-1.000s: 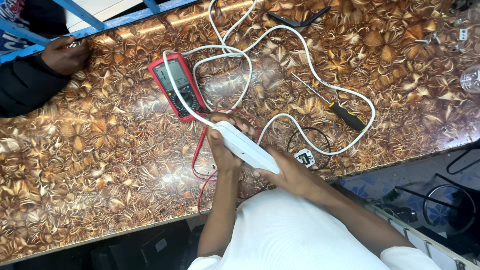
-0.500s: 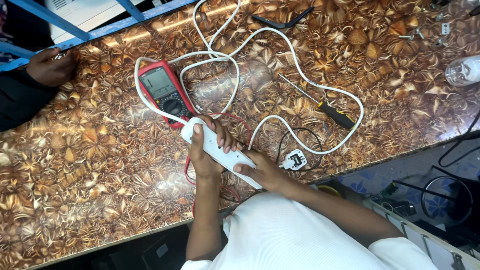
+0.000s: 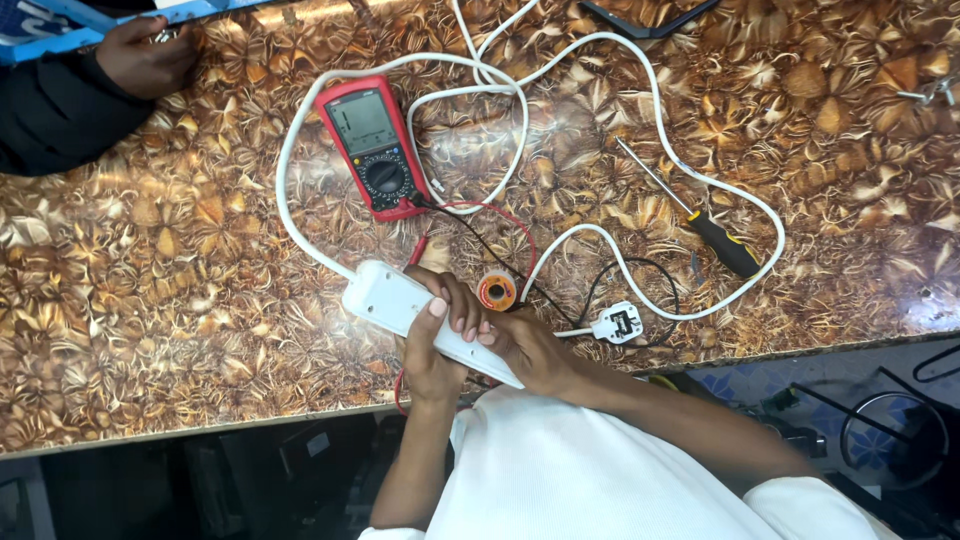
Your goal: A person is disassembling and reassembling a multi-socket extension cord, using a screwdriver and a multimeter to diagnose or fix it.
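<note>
My left hand and right hand close their fingers around the white power strip, just below the red meter; stiff, light, smooth plastic, best gripped mid-body while its cord drags.

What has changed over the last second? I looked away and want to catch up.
Little. Both hands, left hand and right hand, kept hold of the white power strip, drawing it slightly nearer the table edge. A small orange spool now shows beside the fingers. The red multimeter, screwdriver, white plug and the other person's hand stayed put.
</note>
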